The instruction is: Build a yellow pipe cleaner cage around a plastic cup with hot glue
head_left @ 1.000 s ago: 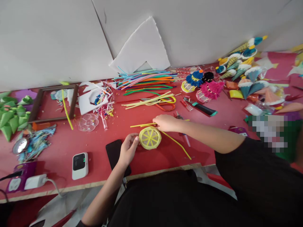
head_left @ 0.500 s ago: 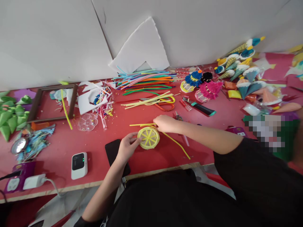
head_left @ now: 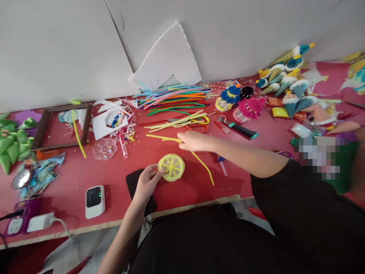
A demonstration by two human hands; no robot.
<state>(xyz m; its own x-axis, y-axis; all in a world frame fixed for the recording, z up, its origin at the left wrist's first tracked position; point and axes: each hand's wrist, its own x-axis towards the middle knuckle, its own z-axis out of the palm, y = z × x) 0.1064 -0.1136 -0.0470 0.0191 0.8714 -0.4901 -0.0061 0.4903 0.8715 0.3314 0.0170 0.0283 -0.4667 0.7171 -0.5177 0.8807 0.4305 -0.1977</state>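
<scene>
My left hand [head_left: 148, 180] pinches the left rim of a round lemon slice craft [head_left: 171, 167], pale yellow with bright yellow spokes, tilted a little above the red table. My right hand [head_left: 191, 140] is just beyond it, fingers closed on yellow pipe cleaners [head_left: 203, 164]. Their ends stick out to the left of the fingers, and a bent length runs down to the right. My fingertips hide where the pieces meet.
Scissors [head_left: 203, 123] lie behind under pale yellow pipe cleaners, before a coloured bundle [head_left: 173, 97]. A utility knife [head_left: 241, 129] lies right. A black phone [head_left: 135, 180] is partly under my left wrist; a white device [head_left: 95, 201] lies left. The table's front edge [head_left: 196, 205] is close.
My right hand has moved left and slightly away from me, carrying the yellow pipe cleaners along. My left hand has drawn the lemon slice left, opening a gap between the two.
</scene>
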